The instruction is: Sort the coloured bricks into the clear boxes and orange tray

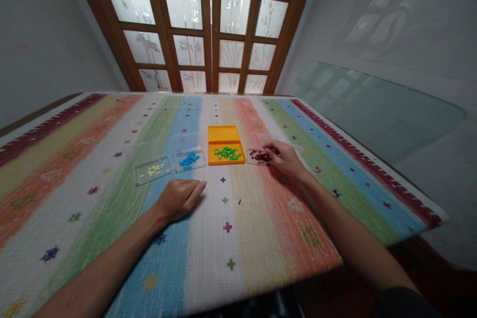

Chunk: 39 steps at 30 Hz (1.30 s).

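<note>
My right hand (285, 156) reaches over a small clear box of dark brown pieces (260, 155). Its fingertips are pinched together at the pieces, and whatever lies between them is too small to make out. My left hand (182, 196) rests on the tablecloth in a loose fist, in front of a clear box of blue pieces (190, 160); no object shows in it. Between the hands, farther back, an opened orange case (222, 133) holds green pieces (228, 153). One tiny brown piece (239, 201) lies alone on the cloth.
Another clear box with pale yellow pieces (152, 170) stands at the left of the row. A striped, patterned tablecloth (208, 258) covers the table. Beyond its far edge are wooden doors (212, 35) with frosted panes, and a wall (410, 25) rises on the right.
</note>
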### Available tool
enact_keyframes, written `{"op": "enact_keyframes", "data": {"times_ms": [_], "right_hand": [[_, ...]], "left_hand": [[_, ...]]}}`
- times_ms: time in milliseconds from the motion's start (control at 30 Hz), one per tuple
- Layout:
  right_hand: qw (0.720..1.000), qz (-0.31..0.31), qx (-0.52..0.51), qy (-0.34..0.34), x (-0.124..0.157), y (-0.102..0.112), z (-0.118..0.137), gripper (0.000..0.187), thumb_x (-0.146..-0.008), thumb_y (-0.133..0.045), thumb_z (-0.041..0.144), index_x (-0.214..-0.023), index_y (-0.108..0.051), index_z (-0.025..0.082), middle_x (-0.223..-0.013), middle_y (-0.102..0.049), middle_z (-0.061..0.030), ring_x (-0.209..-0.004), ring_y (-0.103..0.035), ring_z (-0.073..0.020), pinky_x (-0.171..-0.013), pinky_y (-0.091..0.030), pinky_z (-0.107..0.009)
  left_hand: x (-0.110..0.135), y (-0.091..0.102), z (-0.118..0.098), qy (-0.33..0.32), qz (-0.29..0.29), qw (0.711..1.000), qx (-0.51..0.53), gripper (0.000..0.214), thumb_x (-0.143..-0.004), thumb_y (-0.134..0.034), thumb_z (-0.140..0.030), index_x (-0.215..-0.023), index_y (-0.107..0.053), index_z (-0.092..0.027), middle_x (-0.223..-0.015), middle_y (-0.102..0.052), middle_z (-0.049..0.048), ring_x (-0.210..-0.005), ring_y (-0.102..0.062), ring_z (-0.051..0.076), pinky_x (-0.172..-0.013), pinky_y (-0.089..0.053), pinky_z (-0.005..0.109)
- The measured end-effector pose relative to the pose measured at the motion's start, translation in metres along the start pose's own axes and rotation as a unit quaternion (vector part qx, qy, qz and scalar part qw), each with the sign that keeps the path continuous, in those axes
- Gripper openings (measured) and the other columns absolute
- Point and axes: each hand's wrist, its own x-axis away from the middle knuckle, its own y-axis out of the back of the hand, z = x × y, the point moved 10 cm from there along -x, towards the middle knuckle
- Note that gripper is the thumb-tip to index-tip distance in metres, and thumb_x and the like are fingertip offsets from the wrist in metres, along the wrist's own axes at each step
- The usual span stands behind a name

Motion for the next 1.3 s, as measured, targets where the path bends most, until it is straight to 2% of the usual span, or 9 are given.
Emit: {"op": "enact_keyframes", "data": {"times_ms": [267, 467, 533, 667, 767, 900, 1000, 1133, 1300], "right_hand": [[0.999, -0.015, 0.023, 0.033, 0.002, 0.002, -0.003, 0.02, -0.09, -0.053, 0.02, -0.091, -0.073, 0.02, -0.09, -0.075, -0.0082, -0.082, -0.069, -0.0218, -0.076, -0.053, -0.034], [1.0, -0.011, 0.003, 0.028, 0.003, 0.004, -0.002, 0.024, -0.091, -0.056, 0.02, -0.108, -0.073, 0.021, -0.096, -0.076, -0.0084, -0.079, -0.07, -0.0217, -0.076, -0.056, -0.037], [0.998, -0.026, 0.007, 0.05, 0.004, 0.01, 0.009, 0.024, -0.091, -0.056, 0.019, -0.108, -0.072, 0.022, -0.096, -0.075, -0.0079, -0.081, -0.069, -0.0221, -0.077, -0.056, -0.038], [0.99, -0.064, 0.003, 0.123, 0.011, 0.02, 0.048, 0.023, -0.093, -0.055, 0.016, -0.106, -0.072, 0.023, -0.1, -0.072, -0.0085, -0.094, -0.066, -0.0231, -0.081, -0.055, -0.04], [0.985, -0.018, -0.054, 0.163, 0.021, 0.008, 0.08, 0.022, -0.094, -0.056, 0.017, -0.11, -0.07, 0.023, -0.102, -0.069, -0.0081, -0.095, -0.065, -0.0214, -0.08, -0.055, -0.037], [0.965, 0.14, -0.083, 0.204, 0.042, -0.033, 0.116, 0.02, -0.095, -0.06, 0.023, -0.112, -0.07, 0.021, -0.102, -0.065, -0.0082, -0.088, -0.062, -0.0185, -0.076, -0.054, -0.034], [0.945, 0.23, -0.076, 0.219, 0.059, -0.059, 0.127, 0.013, -0.095, -0.062, 0.023, -0.098, -0.073, 0.02, -0.096, -0.064, -0.0073, -0.085, -0.06, -0.0173, -0.075, -0.051, -0.032], [0.942, 0.237, -0.076, 0.227, 0.067, -0.069, 0.129, 0.017, -0.096, -0.059, 0.019, -0.085, -0.071, 0.019, -0.088, -0.064, -0.0055, -0.081, -0.057, -0.0158, -0.07, -0.046, -0.029], [0.945, 0.23, -0.054, 0.225, 0.067, -0.072, 0.131, 0.015, -0.097, -0.056, 0.018, -0.085, -0.066, 0.017, -0.087, -0.062, -0.0051, -0.078, -0.055, -0.0154, -0.068, -0.043, -0.028]], "left_hand": [[-0.001, 0.0, -0.003, -0.01, 0.004, 1.0, -0.01, 0.042, -0.103, -0.037, -0.02, -0.062, -0.046, -0.019, -0.05, -0.045, -0.0047, -0.043, -0.042, 0.009, -0.049, -0.031, 0.024], [-0.001, 0.0, -0.004, -0.016, 0.007, 1.0, -0.01, 0.042, -0.103, -0.036, -0.02, -0.062, -0.046, -0.019, -0.05, -0.045, -0.0051, -0.043, -0.041, 0.009, -0.049, -0.031, 0.024], [-0.001, -0.001, -0.004, -0.018, 0.006, 1.0, -0.013, 0.042, -0.103, -0.036, -0.02, -0.063, -0.046, -0.019, -0.05, -0.045, -0.0051, -0.043, -0.041, 0.009, -0.049, -0.031, 0.024], [-0.001, -0.002, -0.003, -0.017, 0.005, 1.0, -0.018, 0.043, -0.104, -0.036, -0.021, -0.063, -0.046, -0.019, -0.05, -0.045, -0.005, -0.042, -0.041, 0.009, -0.049, -0.031, 0.024], [-0.001, -0.002, -0.002, -0.012, 0.005, 1.0, -0.018, 0.044, -0.104, -0.036, -0.021, -0.062, -0.045, -0.019, -0.05, -0.044, -0.0052, -0.042, -0.041, 0.009, -0.049, -0.032, 0.023], [-0.001, -0.002, -0.003, -0.012, 0.007, 1.0, -0.019, 0.044, -0.105, -0.035, -0.021, -0.062, -0.045, -0.019, -0.05, -0.045, -0.005, -0.043, -0.041, 0.009, -0.049, -0.032, 0.023], [-0.001, -0.002, -0.003, -0.018, 0.007, 1.0, -0.018, 0.044, -0.105, -0.035, -0.021, -0.063, -0.045, -0.019, -0.05, -0.045, -0.0049, -0.043, -0.041, 0.009, -0.049, -0.033, 0.023], [-0.001, -0.002, -0.003, -0.019, 0.01, 1.0, -0.023, 0.044, -0.105, -0.035, -0.021, -0.063, -0.045, -0.019, -0.05, -0.045, -0.005, -0.043, -0.041, 0.009, -0.049, -0.032, 0.023], [0.0, -0.001, -0.004, -0.024, 0.008, 0.999, -0.022, 0.044, -0.105, -0.035, -0.021, -0.063, -0.046, -0.019, -0.05, -0.046, -0.0047, -0.043, -0.042, 0.009, -0.049, -0.033, 0.024]]}}
